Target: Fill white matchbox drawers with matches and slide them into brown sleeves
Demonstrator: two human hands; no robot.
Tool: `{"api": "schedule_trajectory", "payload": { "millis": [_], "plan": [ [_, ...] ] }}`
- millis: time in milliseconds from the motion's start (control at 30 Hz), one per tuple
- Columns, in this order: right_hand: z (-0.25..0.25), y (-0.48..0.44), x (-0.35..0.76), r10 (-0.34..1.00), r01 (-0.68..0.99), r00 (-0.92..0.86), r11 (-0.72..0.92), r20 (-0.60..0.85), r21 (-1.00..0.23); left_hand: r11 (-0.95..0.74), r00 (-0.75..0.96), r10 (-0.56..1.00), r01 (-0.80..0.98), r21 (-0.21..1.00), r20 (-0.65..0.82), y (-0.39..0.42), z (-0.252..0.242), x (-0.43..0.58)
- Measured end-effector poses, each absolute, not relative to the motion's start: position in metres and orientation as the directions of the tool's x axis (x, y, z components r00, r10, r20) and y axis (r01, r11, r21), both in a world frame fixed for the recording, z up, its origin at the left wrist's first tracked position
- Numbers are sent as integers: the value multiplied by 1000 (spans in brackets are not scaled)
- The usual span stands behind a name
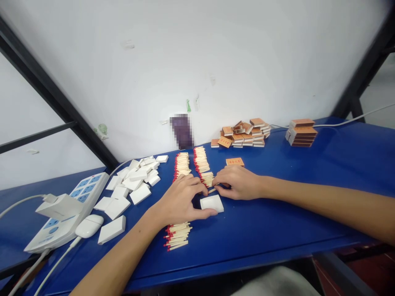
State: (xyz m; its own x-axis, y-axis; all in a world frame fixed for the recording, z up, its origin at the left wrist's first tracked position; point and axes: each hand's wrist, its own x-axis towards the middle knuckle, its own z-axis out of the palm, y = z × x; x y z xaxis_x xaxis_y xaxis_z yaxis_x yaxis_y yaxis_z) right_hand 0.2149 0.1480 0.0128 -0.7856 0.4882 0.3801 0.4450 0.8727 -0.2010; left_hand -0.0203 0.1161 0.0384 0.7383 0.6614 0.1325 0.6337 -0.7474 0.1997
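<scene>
Two long rows of red-tipped matches, one on the left [182,164] and one on the right [201,159], lie on the blue table. My left hand [182,201] spans the left row with its fingers apart, its thumb at the edge of a white inner tray [212,203] and its fingertips by the near end of the right row. My right hand [236,183] is beside that same end, thumb and fingers pinched close to a few matches; what is between them is too small to tell. An orange matchbox cover [235,162] lies just behind my right hand.
White trays [135,176] are heaped at the left, near a power strip [92,185] and a white earphone case [89,226] with cables. Orange matchboxes [247,133] form a pile at the back, with a neat stack [302,133] farther right. A wall closes off the back.
</scene>
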Motion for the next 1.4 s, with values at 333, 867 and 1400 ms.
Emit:
{"api": "schedule_trajectory", "payload": {
  "millis": [333, 867, 1400],
  "plan": [
    [12, 148, 215, 496, 446, -785, 868, 370, -219, -749, 739, 661, 635, 190, 133, 114, 40, -20],
    [11, 149, 215, 420, 389, -795, 907, 437, -164, -759, 746, 650, 632, 155, 142, 115, 38, -22],
    [13, 148, 215, 413, 383, -831, 911, 372, -156, -758, 731, 652, 627, 178, 202, 116, 37, -22]
  ]
}}
